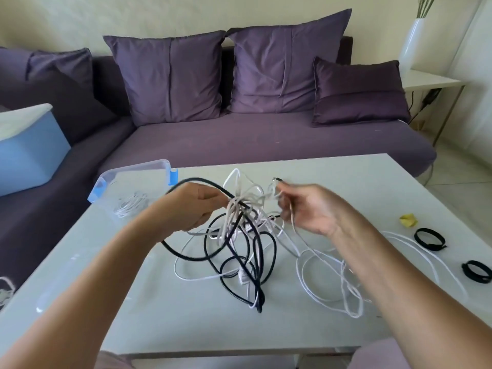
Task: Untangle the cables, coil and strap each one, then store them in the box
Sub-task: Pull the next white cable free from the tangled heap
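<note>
Over a white coffee table (346,177), a person's left hand (197,206) pinches the knot at the top of a tangle of black and white cables (239,243), holding it raised so that its loops hang down to the tabletop. The right hand (308,209), fingers curled, grips a white cable (275,190) near its plug end, which sticks up just beside the knot; motion blur hides the exact grip. Loose white loops (332,278) trail across the table beneath the right forearm. Near the right edge lie two coiled black straps (430,239), apart from each other, with a small yellow scrap (408,219) just beyond them. At the table's far left corner sits a clear plastic box (138,169) with blue clips, one coiled white cable (130,206) inside it. Behind stand a purple sofa (266,139) with cushions, a pale blue container (29,153) on its left seat, and a white vase (414,43) on a side table at right.
</note>
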`<state>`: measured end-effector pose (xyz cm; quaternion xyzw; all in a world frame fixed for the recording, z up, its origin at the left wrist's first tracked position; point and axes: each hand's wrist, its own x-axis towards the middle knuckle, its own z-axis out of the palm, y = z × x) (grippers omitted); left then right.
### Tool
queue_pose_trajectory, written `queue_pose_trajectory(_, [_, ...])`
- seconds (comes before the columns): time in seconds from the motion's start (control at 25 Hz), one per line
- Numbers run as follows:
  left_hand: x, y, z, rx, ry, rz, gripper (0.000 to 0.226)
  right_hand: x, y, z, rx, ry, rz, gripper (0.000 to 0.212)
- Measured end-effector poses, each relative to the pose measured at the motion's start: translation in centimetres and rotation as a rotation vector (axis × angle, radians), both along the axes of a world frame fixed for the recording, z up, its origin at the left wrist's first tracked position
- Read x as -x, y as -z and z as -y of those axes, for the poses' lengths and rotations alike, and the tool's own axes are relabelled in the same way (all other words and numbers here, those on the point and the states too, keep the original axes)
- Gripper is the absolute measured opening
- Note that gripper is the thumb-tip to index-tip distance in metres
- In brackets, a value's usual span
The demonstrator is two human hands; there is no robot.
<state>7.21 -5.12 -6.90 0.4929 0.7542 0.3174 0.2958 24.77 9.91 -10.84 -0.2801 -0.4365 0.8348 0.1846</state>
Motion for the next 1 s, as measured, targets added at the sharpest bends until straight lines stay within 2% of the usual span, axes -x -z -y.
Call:
queue_pose_trajectory(0.08, [0.3, 0.6, -0.2, -0.01, 0.024, 0.08, 0.026, -0.8, -1.6, -0.6, 0.082, 0.102, -0.272, 0.015])
queue_pose_trajectory(0.16, [0.1, 0.5, -0.9, -0.148, -0.048, 0.391, 0.029, -1.7, -2.9, -0.5, 0.111, 0.086, -0.433, 0.02])
queue_pose_trajectory(0.2, [0.0, 0.3, -1.1, -0.235, -0.099, 0.554, 0.035, -1.9, -3.2, -0.3, 0.095, 0.054, -0.432, 0.018])
queue_pose_trajectory(0.28, [0.2, -0.4, -1.3, -0.349, -0.174, 0.823, 0.04, -2.1, -3.4, -0.1, -0.024, 0.003, -0.279, 0.012])
queue_pose_trajectory(0.32, [0.2, -0.7, -1.5, -0.361, -0.208, 0.94, 0.033, -2.2, -3.3, -0.4, -0.143, 0.021, -0.145, 0.015])
queue_pose_trajectory(0.36, [0.2, -0.9, -1.6, -0.352, -0.238, 0.977, 0.027, -2.3, -3.2, -0.8, -0.314, 0.09, 0.014, 0.027])
queue_pose_trajectory(0.4, [0.4, -0.8, -1.7, -0.334, -0.26, 0.882, 0.029, -2.4, -3.1, -1.4, -0.537, 0.189, 0.166, 0.037])
queue_pose_trajectory(0.44, [0.5, -0.4, -1.6, -0.304, -0.268, 0.691, 0.035, -2.6, -3.1, -1.8, -0.78, 0.296, 0.295, 0.041])
queue_pose_trajectory(0.52, [0.4, -0.3, -1.3, -0.157, -0.201, 0.289, 0.04, -2.8, -2.7, -2.2, -1.222, 0.444, 0.446, 0.035])
queue_pose_trajectory(0.56, [0.2, -0.6, -1.0, -0.034, -0.11, 0.215, 0.034, -3.0, -2.4, -2.4, -1.354, 0.459, 0.449, 0.032])
queue_pose_trajectory(0.6, [0.4, -0.9, -0.5, 0.1, -0.005, 0.23, 0.043, -3.1, -2.0, -2.6, -1.413, 0.422, 0.421, 0.027])
queue_pose_trajectory(0.64, [1.0, -1.1, 0.1, 0.215, 0.102, 0.259, 0.065, -3.2, -1.7, -2.7, -1.401, 0.337, 0.409, 0.019])
queue_pose_trajectory(0.68, [1.8, -1.2, 0.9, 0.273, 0.192, 0.304, 0.078, -3.3, -1.6, -2.7, -1.331, 0.207, 0.429, 0.016])
queue_pose_trajectory(0.72, [2.5, -1.2, 1.5, 0.266, 0.221, 0.346, 0.077, -3.6, -1.7, -2.6, -1.228, 0.047, 0.447, 0.029])
queue_pose_trajectory(0.8, [3.7, -0.6, 1.9, 0.098, 0.121, 0.499, 0.045, -3.9, -1.9, -2.6, -0.993, -0.187, 0.39, 0.05])
queue_pose_trajectory(0.84, [3.9, -0.3, 1.6, -0.028, 0.034, 0.629, 0.024, -3.9, -2.0, -2.4, -0.924, -0.231, 0.326, 0.051])
queue_pose_trajectory(0.92, [4.4, -0.1, 1.0, -0.306, -0.091, 0.839, 0.016, -3.6, -2.6, -1.8, -0.879, -0.213, 0.21, 0.04])
queue_pose_trajectory(1.0, [3.9, -1.1, 0.3, -0.576, -0.066, 0.994, 0.011, -3.4, -3.9, -1.4, -0.982, -0.098, 0.145, 0.026])
